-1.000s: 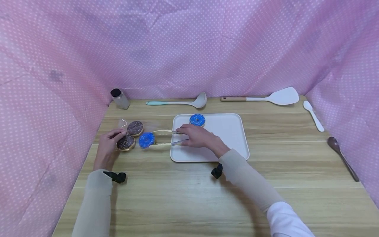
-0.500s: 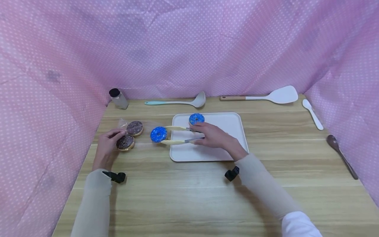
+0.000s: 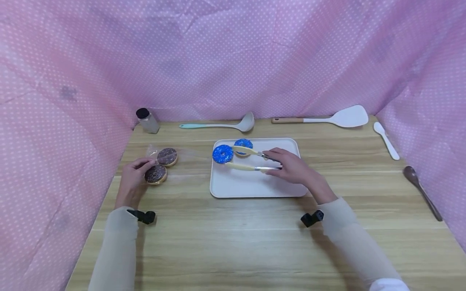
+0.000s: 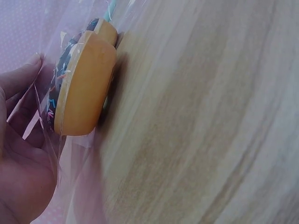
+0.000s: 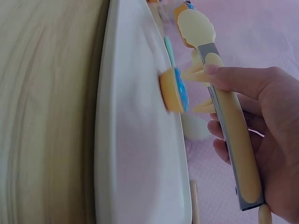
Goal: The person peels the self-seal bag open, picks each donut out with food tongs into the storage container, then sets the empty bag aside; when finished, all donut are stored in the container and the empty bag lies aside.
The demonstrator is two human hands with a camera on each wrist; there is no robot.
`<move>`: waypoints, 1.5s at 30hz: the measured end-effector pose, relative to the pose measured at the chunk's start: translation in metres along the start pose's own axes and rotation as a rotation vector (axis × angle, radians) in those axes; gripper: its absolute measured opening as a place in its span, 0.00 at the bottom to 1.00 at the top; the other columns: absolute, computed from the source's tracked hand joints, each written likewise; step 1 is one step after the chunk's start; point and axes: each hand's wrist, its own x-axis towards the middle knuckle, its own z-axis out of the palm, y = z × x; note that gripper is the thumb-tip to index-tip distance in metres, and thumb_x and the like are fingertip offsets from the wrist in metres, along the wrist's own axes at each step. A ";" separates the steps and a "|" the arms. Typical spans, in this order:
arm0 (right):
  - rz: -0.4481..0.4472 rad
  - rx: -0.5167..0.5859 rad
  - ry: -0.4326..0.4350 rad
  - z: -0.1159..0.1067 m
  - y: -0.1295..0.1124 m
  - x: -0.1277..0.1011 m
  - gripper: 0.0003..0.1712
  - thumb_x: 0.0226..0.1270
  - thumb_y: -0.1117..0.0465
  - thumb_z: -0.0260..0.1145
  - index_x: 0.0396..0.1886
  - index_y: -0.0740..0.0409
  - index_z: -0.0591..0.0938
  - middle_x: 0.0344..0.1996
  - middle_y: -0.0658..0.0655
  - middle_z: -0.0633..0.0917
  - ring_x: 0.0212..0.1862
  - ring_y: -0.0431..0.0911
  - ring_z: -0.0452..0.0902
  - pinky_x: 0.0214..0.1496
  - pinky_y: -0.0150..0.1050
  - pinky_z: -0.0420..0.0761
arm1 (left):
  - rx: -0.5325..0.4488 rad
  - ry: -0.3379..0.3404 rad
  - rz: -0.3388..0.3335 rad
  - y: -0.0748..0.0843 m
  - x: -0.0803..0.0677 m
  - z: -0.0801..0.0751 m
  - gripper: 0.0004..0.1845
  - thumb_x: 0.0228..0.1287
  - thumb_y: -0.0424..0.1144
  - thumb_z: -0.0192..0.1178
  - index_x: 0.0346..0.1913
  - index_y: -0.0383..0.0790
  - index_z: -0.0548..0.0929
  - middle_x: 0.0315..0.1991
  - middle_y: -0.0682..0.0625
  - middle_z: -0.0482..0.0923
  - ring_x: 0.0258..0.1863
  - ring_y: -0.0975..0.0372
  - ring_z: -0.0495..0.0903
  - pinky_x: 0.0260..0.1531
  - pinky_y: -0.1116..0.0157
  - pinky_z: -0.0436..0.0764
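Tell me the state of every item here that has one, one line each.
Tongs: gripped by right hand, closed on a donut.
Carried blue donut: held in the tongs at the tray's left edge.
Second blue donut: lying on tray.
Chocolate donuts: on clear plastic wrap, left hand touching.
Bottle: upright, capped.

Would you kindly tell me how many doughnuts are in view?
4: one blue-iced doughnut held in yellow tongs over the white tray, another lying on it, two chocolate-iced doughnuts beside the left hand.
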 end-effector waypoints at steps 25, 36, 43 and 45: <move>0.146 -0.008 0.162 -0.029 0.077 -0.066 0.35 0.59 0.56 0.71 0.64 0.64 0.71 0.57 0.68 0.75 0.56 0.62 0.72 0.56 0.59 0.70 | 0.002 0.006 0.046 -0.003 0.001 -0.002 0.24 0.53 0.50 0.70 0.47 0.36 0.84 0.52 0.50 0.78 0.53 0.67 0.73 0.48 0.79 0.73; 0.160 -0.063 0.142 -0.026 0.085 -0.067 0.35 0.57 0.57 0.72 0.63 0.65 0.72 0.55 0.69 0.76 0.54 0.63 0.73 0.54 0.60 0.72 | 0.024 0.007 0.053 -0.005 0.000 -0.001 0.27 0.53 0.52 0.70 0.49 0.35 0.83 0.51 0.52 0.79 0.54 0.67 0.73 0.48 0.79 0.72; 0.213 -0.069 0.110 -0.027 0.082 -0.068 0.38 0.58 0.54 0.72 0.66 0.62 0.70 0.57 0.69 0.75 0.57 0.65 0.71 0.57 0.62 0.70 | 0.032 0.011 0.038 -0.006 0.001 -0.002 0.29 0.52 0.54 0.69 0.52 0.37 0.82 0.55 0.50 0.77 0.54 0.67 0.72 0.47 0.80 0.72; 0.227 -0.070 0.104 -0.028 0.081 -0.069 0.38 0.59 0.53 0.71 0.66 0.62 0.69 0.58 0.69 0.74 0.57 0.65 0.70 0.58 0.62 0.70 | 0.032 0.007 0.031 -0.006 0.001 -0.002 0.29 0.52 0.54 0.69 0.52 0.37 0.82 0.55 0.50 0.77 0.55 0.67 0.72 0.48 0.79 0.72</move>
